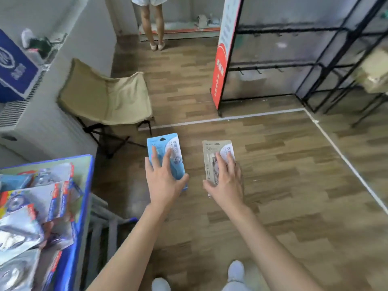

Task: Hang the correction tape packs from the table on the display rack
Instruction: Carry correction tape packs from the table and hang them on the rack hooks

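The left hand (pixel 162 181) holds a blue correction tape pack (pixel 162 143) upright in the air. Its fingers spread across the printed front and the thumb hooks round the lower right edge. The right hand (pixel 225 183) holds a beige correction tape pack (pixel 211 150) the same way, fingers over the blister and thumb at the lower left edge.

Both grips sit low on the cards. This leaves the hang holes at the top edges uncovered, probably so each can slide onto a hook.

Both packs are above the wooden floor, clear of the blue-rimmed table (pixel 85 196) at the left, where the remaining packs (pixel 31 206) lie in a loose pile. The black display rack (pixel 315 66) stands well apart, ahead and to the right, and its hooks (pixel 259 70) appear bare. The current step appears to be carrying.
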`<state>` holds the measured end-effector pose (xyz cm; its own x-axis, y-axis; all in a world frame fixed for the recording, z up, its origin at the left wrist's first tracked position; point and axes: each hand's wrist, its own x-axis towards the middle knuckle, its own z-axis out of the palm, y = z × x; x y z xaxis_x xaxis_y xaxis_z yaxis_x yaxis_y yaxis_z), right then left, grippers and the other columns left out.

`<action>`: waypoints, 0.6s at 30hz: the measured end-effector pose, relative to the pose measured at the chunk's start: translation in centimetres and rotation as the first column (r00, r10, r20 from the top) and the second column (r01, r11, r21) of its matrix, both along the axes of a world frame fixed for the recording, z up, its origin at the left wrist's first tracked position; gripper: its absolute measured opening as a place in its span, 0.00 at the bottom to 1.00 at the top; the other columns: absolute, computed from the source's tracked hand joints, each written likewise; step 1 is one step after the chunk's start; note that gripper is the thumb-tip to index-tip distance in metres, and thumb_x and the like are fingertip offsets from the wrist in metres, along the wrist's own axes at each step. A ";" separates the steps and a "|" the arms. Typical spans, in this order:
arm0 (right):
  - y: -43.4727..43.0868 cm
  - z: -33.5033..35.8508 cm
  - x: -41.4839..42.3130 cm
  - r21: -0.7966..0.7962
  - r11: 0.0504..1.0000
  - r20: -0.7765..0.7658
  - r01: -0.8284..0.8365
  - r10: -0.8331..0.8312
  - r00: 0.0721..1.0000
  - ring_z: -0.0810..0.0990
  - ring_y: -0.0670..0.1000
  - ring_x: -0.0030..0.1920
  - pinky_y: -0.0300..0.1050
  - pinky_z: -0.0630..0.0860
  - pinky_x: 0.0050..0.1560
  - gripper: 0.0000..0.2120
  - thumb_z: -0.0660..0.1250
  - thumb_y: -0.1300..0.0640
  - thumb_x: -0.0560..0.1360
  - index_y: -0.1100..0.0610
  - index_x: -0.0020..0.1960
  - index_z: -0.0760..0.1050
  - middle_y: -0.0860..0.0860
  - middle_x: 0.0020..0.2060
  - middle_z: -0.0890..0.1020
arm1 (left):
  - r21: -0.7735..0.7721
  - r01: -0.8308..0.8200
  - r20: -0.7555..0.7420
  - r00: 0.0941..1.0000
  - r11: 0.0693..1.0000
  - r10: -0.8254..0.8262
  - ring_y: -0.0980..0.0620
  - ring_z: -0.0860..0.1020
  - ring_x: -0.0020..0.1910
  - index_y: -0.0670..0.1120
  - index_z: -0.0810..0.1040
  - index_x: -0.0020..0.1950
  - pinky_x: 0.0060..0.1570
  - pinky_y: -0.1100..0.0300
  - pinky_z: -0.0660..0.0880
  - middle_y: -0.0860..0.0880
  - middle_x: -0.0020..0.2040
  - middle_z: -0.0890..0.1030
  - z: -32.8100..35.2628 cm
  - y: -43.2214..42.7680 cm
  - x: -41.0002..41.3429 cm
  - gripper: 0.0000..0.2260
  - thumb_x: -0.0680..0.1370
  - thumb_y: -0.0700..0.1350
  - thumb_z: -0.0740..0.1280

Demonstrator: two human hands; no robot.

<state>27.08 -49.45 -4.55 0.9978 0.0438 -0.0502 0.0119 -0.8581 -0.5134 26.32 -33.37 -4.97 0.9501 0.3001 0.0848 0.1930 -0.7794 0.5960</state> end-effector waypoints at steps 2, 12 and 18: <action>-4.8 -0.1 0.5 0.007 0.998 -0.006 0.064 -0.064 0.998 0.55 0.61 0.73 0.54 0.55 0.72 0.39 0.69 0.48 0.72 0.52 0.77 0.54 0.55 0.76 0.53 | -0.017 0.068 0.002 0.998 0.998 -0.068 0.34 0.57 0.71 0.47 0.65 0.74 0.69 0.46 0.57 0.38 0.76 0.56 -0.4 -4.7 1.4 0.36 0.66 0.54 0.67; -24.7 -0.3 4.8 -0.033 0.972 -0.033 0.234 -0.235 0.972 0.54 0.62 0.73 0.55 0.57 0.72 0.38 0.67 0.46 0.74 0.50 0.77 0.51 0.54 0.77 0.49 | -0.052 0.227 -0.036 0.973 0.972 -0.229 0.39 0.49 0.75 0.53 0.59 0.76 0.72 0.48 0.50 0.44 0.78 0.48 -1.2 -24.3 8.0 0.38 0.70 0.50 0.73; -30.3 -0.8 8.6 -0.051 0.957 -0.026 0.287 -0.289 0.957 0.54 0.62 0.74 0.56 0.57 0.72 0.38 0.66 0.45 0.74 0.51 0.77 0.52 0.56 0.77 0.51 | -0.040 0.273 -0.067 0.959 0.961 -0.275 0.39 0.48 0.75 0.52 0.59 0.76 0.72 0.48 0.49 0.44 0.78 0.48 -1.7 -29.5 12.5 0.38 0.70 0.49 0.73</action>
